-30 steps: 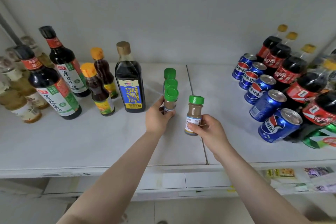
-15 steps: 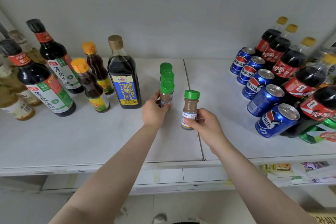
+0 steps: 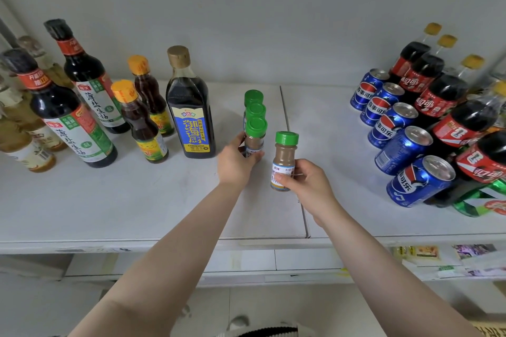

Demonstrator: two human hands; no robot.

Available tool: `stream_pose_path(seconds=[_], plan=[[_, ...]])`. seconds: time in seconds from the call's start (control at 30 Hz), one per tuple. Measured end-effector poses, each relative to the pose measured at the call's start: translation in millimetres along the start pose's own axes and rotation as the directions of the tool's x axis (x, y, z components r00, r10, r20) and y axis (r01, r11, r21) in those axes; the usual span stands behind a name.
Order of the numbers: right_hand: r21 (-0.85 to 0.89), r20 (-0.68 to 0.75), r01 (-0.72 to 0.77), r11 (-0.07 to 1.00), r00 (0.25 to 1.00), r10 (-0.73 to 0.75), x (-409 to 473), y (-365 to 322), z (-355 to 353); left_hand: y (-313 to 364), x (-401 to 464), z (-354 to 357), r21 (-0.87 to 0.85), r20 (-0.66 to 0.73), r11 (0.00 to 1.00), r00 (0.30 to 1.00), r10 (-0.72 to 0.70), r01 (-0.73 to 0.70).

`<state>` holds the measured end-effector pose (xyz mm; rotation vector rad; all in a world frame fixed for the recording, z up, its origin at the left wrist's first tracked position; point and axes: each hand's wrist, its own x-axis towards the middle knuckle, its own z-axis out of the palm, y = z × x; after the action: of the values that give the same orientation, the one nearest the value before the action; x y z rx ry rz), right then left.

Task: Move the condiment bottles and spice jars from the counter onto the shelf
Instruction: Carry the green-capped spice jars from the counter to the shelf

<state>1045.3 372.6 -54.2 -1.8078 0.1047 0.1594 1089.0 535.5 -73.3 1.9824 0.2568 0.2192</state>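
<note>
Little changed over last second: view shifted only. Front spice jar [image 3: 254,136] of green-capped row gripped by left hand [image 3: 236,163], standing on shelf [image 3: 137,200]. Second jar [image 3: 284,161] pinched by right hand [image 3: 308,185], just beside row. Release judged next.

Plain grey wall [image 3: 273,8], pale floor [image 3: 301,306]

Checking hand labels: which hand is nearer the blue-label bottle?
Left. The left hand grips a spice jar just right of the blue-label bottle; the right hand is farther right, holding another jar.
</note>
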Motion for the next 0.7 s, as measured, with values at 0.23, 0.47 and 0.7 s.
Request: stream_pose_path(seconds=[0.23,0.47,0.7], plan=[[0.013,-0.005,-0.004,1.000,1.000,0.004,0.3,1.2,0.4,1.1,0.2,-0.9,-0.002,0.004,1.000,1.000,-0.015,0.015],[0.015,-0.008,0.000,1.000,1.000,0.000,0.9,4.6,0.6,0.1,-1.6,-2.7,-0.011,0.030,1.000,1.000,-0.011,0.011],[0.022,0.044,0.043,0.999,0.998,-0.044,0.1,9.5,10.7,3.6,-20.2,-26.9,-0.115,0.094,0.978,0.982,-0.162,0.173]])
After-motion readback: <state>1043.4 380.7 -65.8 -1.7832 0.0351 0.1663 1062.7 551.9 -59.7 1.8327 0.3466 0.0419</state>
